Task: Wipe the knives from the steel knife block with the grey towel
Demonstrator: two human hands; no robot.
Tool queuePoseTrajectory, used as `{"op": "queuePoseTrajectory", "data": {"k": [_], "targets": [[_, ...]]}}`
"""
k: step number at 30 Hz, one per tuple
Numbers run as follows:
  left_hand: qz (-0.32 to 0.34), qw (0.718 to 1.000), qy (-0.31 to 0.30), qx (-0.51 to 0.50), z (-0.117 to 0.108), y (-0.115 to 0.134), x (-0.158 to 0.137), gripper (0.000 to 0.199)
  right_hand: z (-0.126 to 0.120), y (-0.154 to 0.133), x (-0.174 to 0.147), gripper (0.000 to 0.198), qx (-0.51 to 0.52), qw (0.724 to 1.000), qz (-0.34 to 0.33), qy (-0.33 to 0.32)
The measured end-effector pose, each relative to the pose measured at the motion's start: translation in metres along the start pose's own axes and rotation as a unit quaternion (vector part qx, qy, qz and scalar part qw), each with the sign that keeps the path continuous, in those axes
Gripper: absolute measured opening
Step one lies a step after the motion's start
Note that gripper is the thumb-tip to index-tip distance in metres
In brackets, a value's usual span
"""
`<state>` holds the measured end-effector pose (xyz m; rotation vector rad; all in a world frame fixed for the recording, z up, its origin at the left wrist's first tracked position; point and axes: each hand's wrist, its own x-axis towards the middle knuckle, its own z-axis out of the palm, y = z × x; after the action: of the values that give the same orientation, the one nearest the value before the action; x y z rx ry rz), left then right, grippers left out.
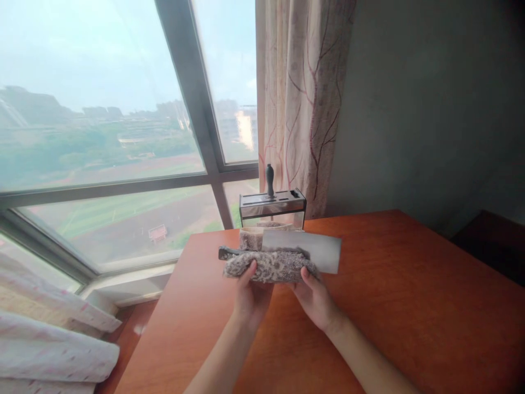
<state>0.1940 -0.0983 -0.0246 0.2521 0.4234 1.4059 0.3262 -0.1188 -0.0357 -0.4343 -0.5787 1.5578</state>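
Both of my hands grip a rolled or folded fluffy grey-and-white towel (270,267) above the table. My left hand (250,295) has its thumb pressed on the towel's left part, with the fingers underneath. On the right part, my right hand (315,298) holds it the same way. A cleaver (324,253) lies against the towel's far side, its broad blade reaching out to the right and its black handle (227,252) showing at the left. The towel hides part of the cleaver, so I cannot tell whether my fingers touch it.
A metal-topped knife holder (273,207) stands at the table's far edge, with a dark knife handle (269,180) upright in it. A pale, fuzzy-sided thing (250,238) sits before it, partly hidden. The brown table (410,306) borders a window and curtains (303,98).
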Motion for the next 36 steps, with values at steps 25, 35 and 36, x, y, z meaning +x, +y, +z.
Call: {"op": "queuePoseTrajectory", "data": {"k": [25,35,36], "targets": [[0.072,0.983,-0.047,0.163,-0.013,0.017,0.003,0.049,-0.016,-0.004,-0.002,0.026,-0.200,0.980,0.005,0.011],[0.132,0.984,0.081,0.086,-0.011,0.037,0.006,0.036,-0.005,-0.010,-0.004,0.031,-0.374,0.921,0.017,-0.111],[0.136,0.984,0.093,0.072,-0.012,0.041,0.008,0.035,-0.005,-0.010,-0.004,0.027,-0.393,0.911,-0.001,-0.125]]}}
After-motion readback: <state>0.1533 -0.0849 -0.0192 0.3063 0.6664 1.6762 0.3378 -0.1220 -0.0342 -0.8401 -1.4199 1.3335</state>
